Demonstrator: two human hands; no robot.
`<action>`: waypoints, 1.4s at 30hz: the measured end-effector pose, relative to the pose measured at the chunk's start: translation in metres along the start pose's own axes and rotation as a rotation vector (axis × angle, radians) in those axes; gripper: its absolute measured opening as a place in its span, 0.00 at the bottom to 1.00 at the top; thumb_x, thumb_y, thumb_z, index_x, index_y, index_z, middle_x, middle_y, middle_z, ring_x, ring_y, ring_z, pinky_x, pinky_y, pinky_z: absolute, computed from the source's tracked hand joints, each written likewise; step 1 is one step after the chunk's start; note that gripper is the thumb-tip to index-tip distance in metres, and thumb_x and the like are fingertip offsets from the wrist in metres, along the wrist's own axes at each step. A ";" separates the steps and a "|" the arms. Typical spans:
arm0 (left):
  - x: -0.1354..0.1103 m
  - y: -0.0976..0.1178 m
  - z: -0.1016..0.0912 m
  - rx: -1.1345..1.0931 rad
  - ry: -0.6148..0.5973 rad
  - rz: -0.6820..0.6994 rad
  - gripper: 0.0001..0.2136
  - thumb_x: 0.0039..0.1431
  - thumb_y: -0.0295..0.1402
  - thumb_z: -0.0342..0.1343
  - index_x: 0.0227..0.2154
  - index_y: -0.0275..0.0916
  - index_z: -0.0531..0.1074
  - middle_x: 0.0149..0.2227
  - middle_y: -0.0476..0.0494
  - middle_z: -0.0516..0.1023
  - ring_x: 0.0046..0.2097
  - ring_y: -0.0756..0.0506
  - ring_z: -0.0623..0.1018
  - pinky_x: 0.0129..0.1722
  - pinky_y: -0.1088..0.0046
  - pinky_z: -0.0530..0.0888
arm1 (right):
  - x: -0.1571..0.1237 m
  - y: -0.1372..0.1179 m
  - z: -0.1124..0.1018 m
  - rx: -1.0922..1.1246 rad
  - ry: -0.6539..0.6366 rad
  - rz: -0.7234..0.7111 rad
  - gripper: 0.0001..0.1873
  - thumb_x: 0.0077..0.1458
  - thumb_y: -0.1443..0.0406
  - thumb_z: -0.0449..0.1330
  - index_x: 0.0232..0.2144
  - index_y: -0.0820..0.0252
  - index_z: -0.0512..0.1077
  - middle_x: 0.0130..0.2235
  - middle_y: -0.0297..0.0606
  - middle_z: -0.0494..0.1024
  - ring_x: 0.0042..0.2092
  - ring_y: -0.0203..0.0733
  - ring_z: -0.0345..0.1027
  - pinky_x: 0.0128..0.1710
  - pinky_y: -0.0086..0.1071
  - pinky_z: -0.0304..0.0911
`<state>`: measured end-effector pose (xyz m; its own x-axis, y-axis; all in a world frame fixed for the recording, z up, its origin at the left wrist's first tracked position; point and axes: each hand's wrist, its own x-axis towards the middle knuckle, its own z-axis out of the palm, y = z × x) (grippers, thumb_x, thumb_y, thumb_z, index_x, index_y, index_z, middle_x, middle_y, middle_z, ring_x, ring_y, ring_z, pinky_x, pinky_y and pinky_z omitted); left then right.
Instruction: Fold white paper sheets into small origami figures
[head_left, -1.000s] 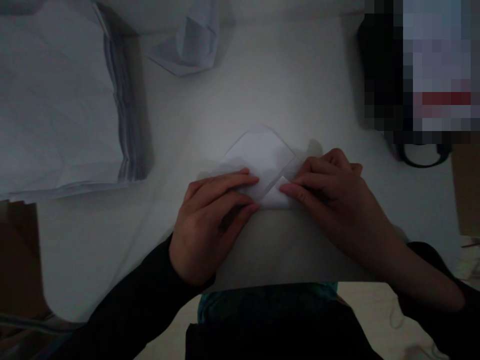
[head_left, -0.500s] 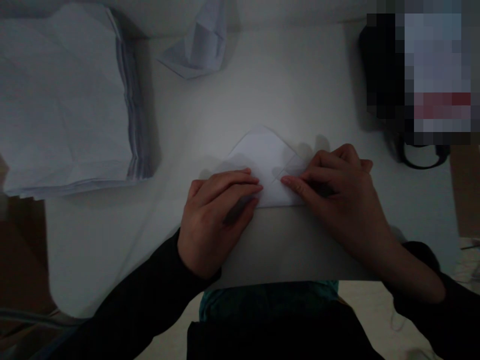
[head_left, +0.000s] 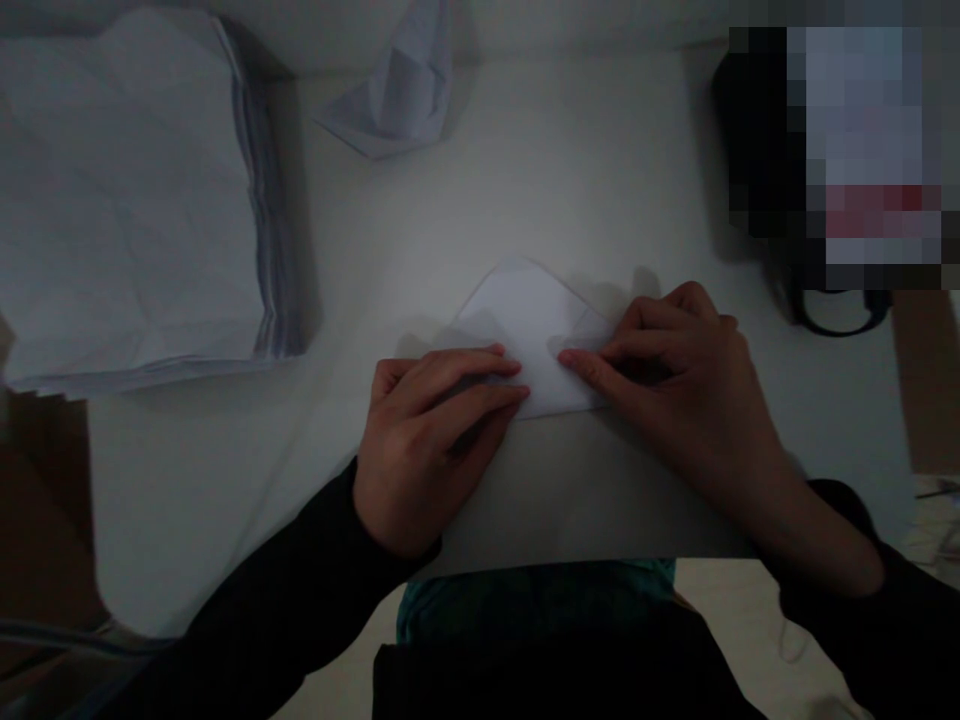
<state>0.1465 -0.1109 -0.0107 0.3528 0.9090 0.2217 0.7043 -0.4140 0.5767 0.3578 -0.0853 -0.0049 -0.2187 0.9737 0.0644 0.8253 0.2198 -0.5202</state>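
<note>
Pressing rather than clenching, your left hand [head_left: 427, 440] lies across the lower left of a folded white paper [head_left: 532, 340], fingers extended and tips on the sheet. Your right hand [head_left: 682, 400] sits at the paper's right side with its fingers curved, and the index fingertip [head_left: 566, 358] rests on the paper. You cannot tell from here whether its thumb pinches anything, since the hand hides it.

In the head view, the paper lies flat just below the centre of the frame on a pale board [head_left: 600, 170], with one corner pointing up. A thick stack of paper sheets [head_left: 127, 190] fills the upper left. Another folded paper [head_left: 397, 90] sits at the top edge, left of centre. At the upper right, a pixelated object [head_left: 847, 150] is too blurred to name. A teal cloth [head_left: 532, 600] shows below the board's near edge, between your black sleeves [head_left: 247, 590].
</note>
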 end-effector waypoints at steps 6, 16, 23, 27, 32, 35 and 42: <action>0.000 -0.001 0.001 -0.009 -0.002 0.017 0.05 0.62 0.29 0.60 0.38 0.47 0.78 0.47 0.51 0.82 0.50 0.43 0.80 0.48 0.58 0.69 | 0.001 0.002 0.001 0.002 0.005 0.009 0.17 0.57 0.56 0.65 0.20 0.54 0.73 0.26 0.39 0.72 0.38 0.51 0.64 0.34 0.41 0.54; 0.001 -0.001 -0.001 -0.008 -0.032 0.001 0.05 0.62 0.31 0.60 0.38 0.47 0.78 0.46 0.49 0.82 0.49 0.44 0.80 0.48 0.60 0.69 | -0.002 0.002 -0.003 0.010 -0.007 0.010 0.12 0.60 0.58 0.62 0.26 0.53 0.75 0.31 0.42 0.74 0.42 0.54 0.64 0.38 0.46 0.57; 0.000 -0.004 0.001 0.008 -0.046 0.022 0.07 0.62 0.30 0.60 0.40 0.48 0.79 0.48 0.48 0.81 0.49 0.44 0.78 0.48 0.60 0.67 | -0.002 0.002 0.000 -0.015 0.027 0.004 0.12 0.60 0.59 0.61 0.25 0.53 0.76 0.31 0.41 0.73 0.42 0.54 0.64 0.38 0.47 0.57; -0.001 -0.004 0.001 0.013 -0.049 0.039 0.07 0.62 0.29 0.60 0.41 0.48 0.78 0.48 0.48 0.80 0.50 0.43 0.77 0.48 0.60 0.66 | -0.001 0.003 0.001 -0.006 0.034 -0.017 0.11 0.59 0.59 0.62 0.26 0.53 0.75 0.30 0.41 0.73 0.42 0.54 0.64 0.39 0.47 0.57; -0.002 -0.005 0.002 0.020 -0.053 0.047 0.08 0.61 0.28 0.59 0.41 0.47 0.77 0.49 0.47 0.79 0.51 0.42 0.76 0.48 0.59 0.66 | -0.001 0.003 0.001 -0.009 0.034 -0.011 0.11 0.59 0.60 0.63 0.24 0.53 0.74 0.30 0.41 0.73 0.42 0.54 0.64 0.39 0.47 0.57; -0.002 -0.005 0.002 0.020 -0.050 0.058 0.09 0.61 0.28 0.59 0.42 0.47 0.77 0.48 0.47 0.79 0.50 0.42 0.76 0.47 0.60 0.65 | -0.001 0.002 0.001 -0.011 0.032 0.009 0.11 0.58 0.61 0.63 0.24 0.54 0.75 0.31 0.41 0.73 0.43 0.55 0.64 0.39 0.47 0.57; -0.002 -0.005 0.003 0.038 -0.056 0.054 0.09 0.61 0.28 0.59 0.42 0.47 0.76 0.48 0.46 0.79 0.50 0.42 0.76 0.47 0.59 0.65 | -0.001 0.002 0.001 0.004 0.031 0.001 0.10 0.57 0.61 0.64 0.24 0.54 0.75 0.30 0.40 0.73 0.42 0.54 0.64 0.40 0.47 0.57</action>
<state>0.1441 -0.1113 -0.0158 0.4245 0.8815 0.2068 0.7053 -0.4651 0.5349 0.3589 -0.0856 -0.0065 -0.2011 0.9754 0.0903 0.8237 0.2183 -0.5233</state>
